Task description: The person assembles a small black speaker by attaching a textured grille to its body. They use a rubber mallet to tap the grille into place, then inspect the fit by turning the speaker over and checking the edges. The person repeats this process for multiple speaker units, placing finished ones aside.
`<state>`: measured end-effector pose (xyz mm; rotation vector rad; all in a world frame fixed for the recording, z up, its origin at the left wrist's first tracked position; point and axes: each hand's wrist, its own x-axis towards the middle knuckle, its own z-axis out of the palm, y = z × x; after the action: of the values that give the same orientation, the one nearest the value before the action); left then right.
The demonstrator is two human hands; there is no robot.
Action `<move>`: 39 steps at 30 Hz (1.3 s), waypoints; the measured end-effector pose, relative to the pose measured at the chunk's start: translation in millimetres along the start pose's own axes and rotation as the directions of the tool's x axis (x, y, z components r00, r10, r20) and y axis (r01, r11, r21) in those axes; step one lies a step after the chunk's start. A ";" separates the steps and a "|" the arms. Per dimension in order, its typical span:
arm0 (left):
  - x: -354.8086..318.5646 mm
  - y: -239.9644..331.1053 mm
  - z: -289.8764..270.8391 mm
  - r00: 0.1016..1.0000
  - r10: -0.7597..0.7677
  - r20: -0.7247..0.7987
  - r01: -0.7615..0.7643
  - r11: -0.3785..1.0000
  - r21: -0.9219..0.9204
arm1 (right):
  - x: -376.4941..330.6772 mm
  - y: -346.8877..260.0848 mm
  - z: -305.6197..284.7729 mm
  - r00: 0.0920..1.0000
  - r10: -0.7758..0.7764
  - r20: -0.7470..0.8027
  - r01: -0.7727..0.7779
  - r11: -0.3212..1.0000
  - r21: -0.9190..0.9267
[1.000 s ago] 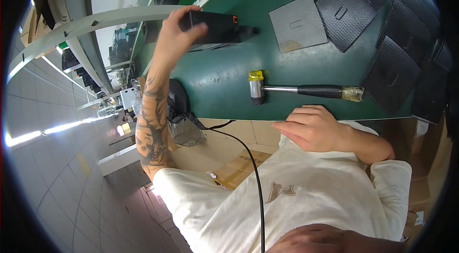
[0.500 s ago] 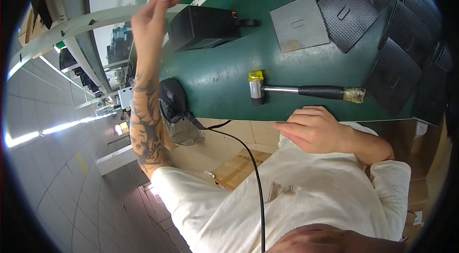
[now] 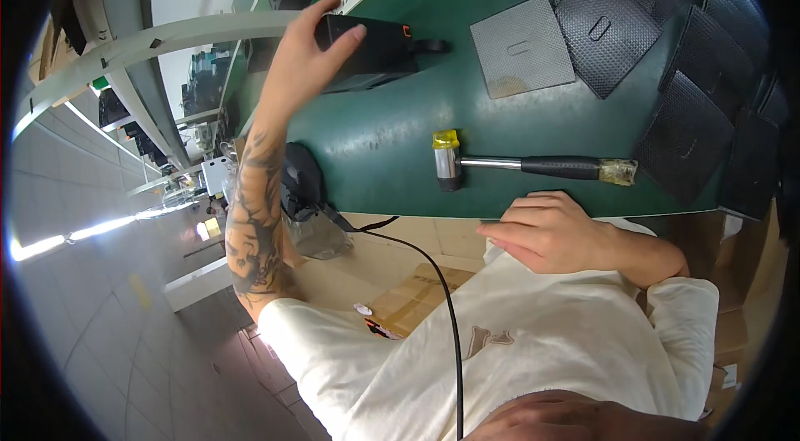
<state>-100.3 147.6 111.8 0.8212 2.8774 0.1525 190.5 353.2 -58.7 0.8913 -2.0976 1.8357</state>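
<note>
Over the near-left end of a black box-shaped device with a short strap hangs my left hand, its thumb and fingers apart and nothing between them. Whether it touches the box I cannot tell. My right hand rests at the table's near edge, fingers loosely stretched and holding nothing. Just beyond it lies a mallet with a yellow face, a metal head and a black grip, its handle end wrapped in tape.
Grey textured panels and black textured panels overlap at the right of the green table. A black bag sits at the left edge. A black cable runs down past my shirt; a cardboard box stands below.
My left hand has come down and to the right, over the black box, and its thumb has spread away from the fingers. My right hand has stayed in place.
</note>
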 end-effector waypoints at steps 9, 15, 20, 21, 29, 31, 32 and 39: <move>25.4 -6.1 -18.1 0.979 -0.115 0.167 0.159 0.947 -0.279 | -0.5 -0.3 -1.0 1.000 0.006 -0.001 -0.006 1.000 -0.007; 26.4 -12.6 -24.6 0.956 -0.041 -0.289 -0.030 0.971 -0.238 | -1.2 0.2 -0.6 1.000 0.009 -0.003 -0.009 1.000 -0.007; 16.8 0.0 -35.0 0.949 -0.054 -0.311 0.019 0.993 -0.115 | -0.2 1.0 -0.7 1.000 0.001 -0.017 -0.001 1.000 -0.012; 15.3 -5.9 -33.6 0.970 -0.045 -0.238 0.014 0.992 -0.128 | -0.7 -0.2 -0.4 1.000 -0.002 -0.013 0.002 1.000 -0.005; 19.3 21.1 -23.1 0.999 0.030 0.011 -0.032 0.893 0.450 | 0.5 -0.8 -1.2 1.000 0.011 0.003 -0.011 1.000 -0.022; 19.9 17.7 -18.8 0.996 0.081 -0.038 -0.057 0.899 0.433 | 0.5 -0.8 -1.1 1.000 0.002 -0.002 -0.002 1.000 -0.028; 19.9 16.4 -19.2 0.996 0.070 -0.058 -0.043 0.927 0.373 | 0.7 -1.1 -1.8 1.000 0.001 0.003 -0.001 1.000 -0.024; 12.6 -34.5 -52.5 0.902 -0.215 -0.375 0.051 0.915 -0.400 | -0.9 -0.5 0.5 1.000 -0.002 -0.016 0.002 1.000 -0.010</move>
<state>-137.5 122.2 157.4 0.5607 3.1032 0.9472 191.6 352.9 -58.9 0.8724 -2.0938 1.8239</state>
